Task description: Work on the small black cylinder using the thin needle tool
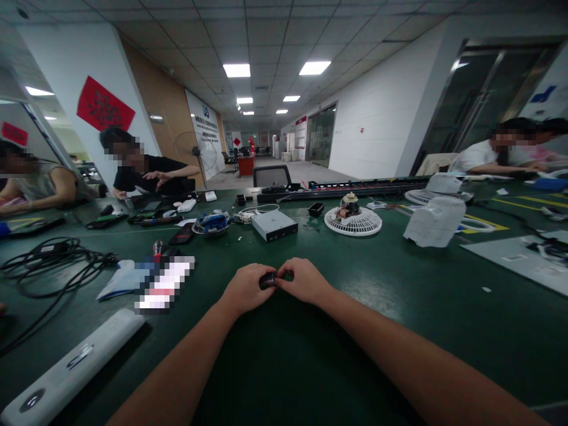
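A small dark object (267, 280) is held between my two hands over the green table (266, 367). The fingers of my left hand (248, 288) are closed around its left side. My right hand (303, 280) pinches at its right end, thumb and forefinger bent together. The fingertips of both hands nearly meet there. What the object is cannot be made out. Beyond my hands lies a grey box-shaped drive (274, 225), and to its right a white round fan grille (353, 221) with a motor on top.
Black cables (53, 251), a long white device (75, 367) and a blurred bright phone-like item (166, 284) lie on the left. A white plastic housing (437, 222) and a pale panel (523, 257) are on the right. People sit at both far sides.
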A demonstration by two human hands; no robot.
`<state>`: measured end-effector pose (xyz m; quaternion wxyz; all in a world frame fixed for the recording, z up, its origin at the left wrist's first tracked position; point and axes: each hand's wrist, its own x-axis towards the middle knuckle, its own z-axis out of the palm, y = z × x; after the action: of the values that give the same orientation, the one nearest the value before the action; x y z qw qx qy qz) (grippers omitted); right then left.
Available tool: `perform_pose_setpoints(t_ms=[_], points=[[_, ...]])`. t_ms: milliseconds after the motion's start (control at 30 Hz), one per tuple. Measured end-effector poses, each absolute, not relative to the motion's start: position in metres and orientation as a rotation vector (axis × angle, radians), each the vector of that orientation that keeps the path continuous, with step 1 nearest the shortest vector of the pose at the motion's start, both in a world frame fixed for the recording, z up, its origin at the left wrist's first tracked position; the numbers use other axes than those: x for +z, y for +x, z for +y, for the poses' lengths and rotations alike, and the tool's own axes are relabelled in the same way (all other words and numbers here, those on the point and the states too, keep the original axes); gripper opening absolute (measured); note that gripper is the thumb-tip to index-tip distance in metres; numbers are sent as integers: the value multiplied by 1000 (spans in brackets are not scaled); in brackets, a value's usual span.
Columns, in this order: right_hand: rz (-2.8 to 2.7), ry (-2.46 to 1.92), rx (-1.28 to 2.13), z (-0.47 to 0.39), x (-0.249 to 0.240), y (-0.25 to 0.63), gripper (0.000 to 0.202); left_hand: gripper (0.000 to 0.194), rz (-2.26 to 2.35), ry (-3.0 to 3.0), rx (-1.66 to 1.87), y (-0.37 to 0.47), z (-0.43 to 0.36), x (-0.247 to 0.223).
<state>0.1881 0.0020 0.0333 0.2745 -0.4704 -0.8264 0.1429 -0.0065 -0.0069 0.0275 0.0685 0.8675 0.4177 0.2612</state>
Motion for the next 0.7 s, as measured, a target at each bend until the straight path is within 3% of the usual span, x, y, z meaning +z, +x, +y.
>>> perform_pose_setpoints(t_ms=[700], points=[[-2175,-1214,430,1,32,190,7,26,1237,2628,776,-7,-7,29]])
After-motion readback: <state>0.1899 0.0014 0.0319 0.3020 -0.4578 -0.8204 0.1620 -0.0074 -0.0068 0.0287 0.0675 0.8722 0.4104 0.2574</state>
